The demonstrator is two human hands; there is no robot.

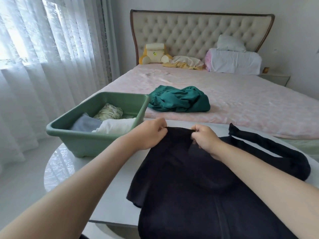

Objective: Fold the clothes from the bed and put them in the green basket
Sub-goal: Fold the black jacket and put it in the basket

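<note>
From the head camera, both hands hold the far edge of a black top [181,178] that lies on a white table [110,195]. The left hand [150,133] pinches the edge, and so does the right hand [206,140], close beside it. One long black sleeve [269,149] lies out past the right hand. The green basket [89,144] sits on the table just left of the left hand, with folded clothes [117,126] inside. Past both hands, a bunched green garment [179,100] lies on the pink bed [250,104].
</note>
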